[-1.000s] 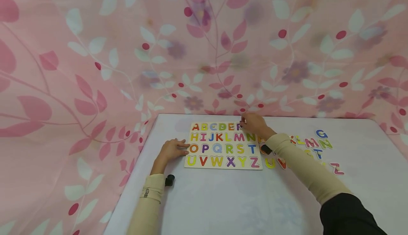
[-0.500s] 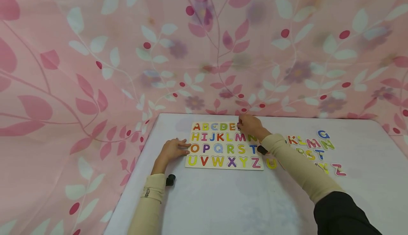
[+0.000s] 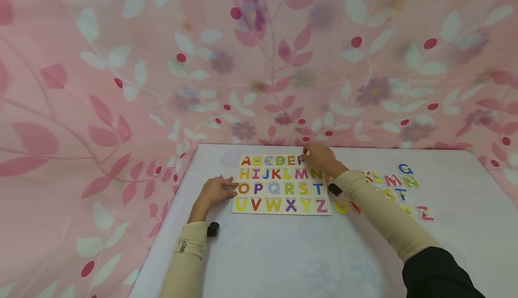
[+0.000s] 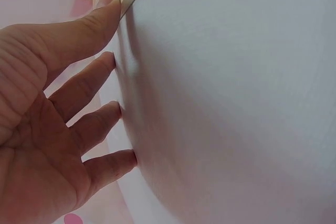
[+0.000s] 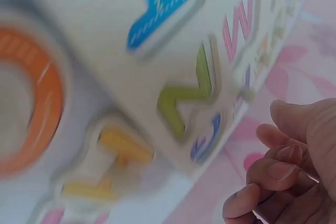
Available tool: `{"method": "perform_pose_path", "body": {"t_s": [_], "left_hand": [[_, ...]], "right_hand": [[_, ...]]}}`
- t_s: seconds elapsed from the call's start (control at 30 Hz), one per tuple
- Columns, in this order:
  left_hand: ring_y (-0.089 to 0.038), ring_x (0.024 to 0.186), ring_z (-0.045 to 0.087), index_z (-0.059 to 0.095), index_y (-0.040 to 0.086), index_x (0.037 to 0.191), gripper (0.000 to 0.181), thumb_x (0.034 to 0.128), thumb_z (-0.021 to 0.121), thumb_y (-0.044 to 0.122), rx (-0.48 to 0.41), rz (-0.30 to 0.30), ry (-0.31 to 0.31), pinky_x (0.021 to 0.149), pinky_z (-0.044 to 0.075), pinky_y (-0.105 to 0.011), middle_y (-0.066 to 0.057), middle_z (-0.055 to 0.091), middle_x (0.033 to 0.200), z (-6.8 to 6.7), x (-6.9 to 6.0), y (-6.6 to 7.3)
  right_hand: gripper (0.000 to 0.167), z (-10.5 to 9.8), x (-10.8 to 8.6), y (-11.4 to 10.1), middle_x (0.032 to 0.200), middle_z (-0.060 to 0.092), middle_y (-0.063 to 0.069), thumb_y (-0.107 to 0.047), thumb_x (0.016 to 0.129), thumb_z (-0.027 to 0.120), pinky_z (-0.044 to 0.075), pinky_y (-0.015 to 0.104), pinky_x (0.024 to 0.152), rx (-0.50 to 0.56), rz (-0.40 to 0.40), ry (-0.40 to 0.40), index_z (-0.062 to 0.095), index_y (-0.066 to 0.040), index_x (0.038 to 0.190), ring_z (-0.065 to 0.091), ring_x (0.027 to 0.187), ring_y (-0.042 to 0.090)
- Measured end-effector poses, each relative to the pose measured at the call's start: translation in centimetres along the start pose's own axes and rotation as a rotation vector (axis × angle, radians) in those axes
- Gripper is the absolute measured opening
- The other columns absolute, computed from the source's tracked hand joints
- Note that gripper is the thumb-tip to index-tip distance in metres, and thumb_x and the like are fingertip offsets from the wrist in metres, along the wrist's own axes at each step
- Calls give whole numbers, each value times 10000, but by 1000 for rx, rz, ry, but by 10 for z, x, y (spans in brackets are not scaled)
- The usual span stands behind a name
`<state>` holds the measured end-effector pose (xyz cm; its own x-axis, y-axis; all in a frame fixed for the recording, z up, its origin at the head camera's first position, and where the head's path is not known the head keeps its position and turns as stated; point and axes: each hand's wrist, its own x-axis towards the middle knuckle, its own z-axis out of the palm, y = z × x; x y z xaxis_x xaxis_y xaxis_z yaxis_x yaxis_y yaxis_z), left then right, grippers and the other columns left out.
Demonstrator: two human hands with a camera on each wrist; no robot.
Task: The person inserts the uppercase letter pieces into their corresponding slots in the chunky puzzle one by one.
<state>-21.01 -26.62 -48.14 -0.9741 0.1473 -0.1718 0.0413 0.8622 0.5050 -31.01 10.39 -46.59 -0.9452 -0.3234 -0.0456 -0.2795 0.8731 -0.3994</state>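
Observation:
A cream alphabet puzzle board [image 3: 283, 213] with coloured letters lies on the table. My left hand [image 3: 217, 190] is at its left edge; in the left wrist view the thumb [image 4: 89, 30] rests on the board's edge and the other fingers, spread, reach toward the white cloth. My right hand [image 3: 321, 158] hovers over the top right corner, near the purple letter F [image 3: 301, 159]. In the right wrist view its fingers are loosely bent with nothing between them, apart from a small knob [image 5: 245, 95] on the board. The hand hides the blue G recess [image 5: 207, 137] from the head view.
Loose letter pieces lie right of the board, among them a blue G [image 3: 405, 169], a pink M [image 3: 392, 180], a blue T [image 3: 400, 194] and a pink Z [image 3: 425, 213]. My right forearm covers several. A pink floral curtain [image 3: 259, 64] hangs behind the white-covered table [image 3: 275, 253].
The right hand moved slightly left over the F, hiding it, and now part of the F shows again. The left hand stays at the board's edge. The head view shifts a little.

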Motion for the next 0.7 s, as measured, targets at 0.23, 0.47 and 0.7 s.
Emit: {"method": "perform_pose_path", "body": {"t_s": [0.23, 0.47, 0.7], "left_hand": [[-394, 1401, 344, 733, 172, 1193, 396, 817, 807, 269, 4, -4, 9, 1144, 226, -557, -57, 568, 1376, -2, -2, -5], [-399, 1403, 339, 735, 163, 1187, 389, 814, 810, 245, -12, 4, 9, 1141, 227, -565, -64, 568, 1374, -3, -3, -3], [-413, 1398, 339, 732, 162, 1192, 390, 820, 804, 255, -7, 22, 4, 1133, 237, -577, -69, 563, 1379, -2, -1, -3]], "right_hand": [[219, -23, -18, 14, 829, 636, 56, -241, 962, 650, 445, 324, 561, -8, 12, 45, 648, -68, 1095, 549, 680, 216], [238, -33, -36, 53, 910, 668, 81, -227, 943, 675, 481, 331, 579, -23, 30, 47, 648, -49, 1099, 564, 691, 214], [246, -46, -64, 81, 896, 655, 94, -207, 932, 691, 514, 395, 639, -69, 27, 81, 652, -42, 1110, 566, 728, 243]]}}
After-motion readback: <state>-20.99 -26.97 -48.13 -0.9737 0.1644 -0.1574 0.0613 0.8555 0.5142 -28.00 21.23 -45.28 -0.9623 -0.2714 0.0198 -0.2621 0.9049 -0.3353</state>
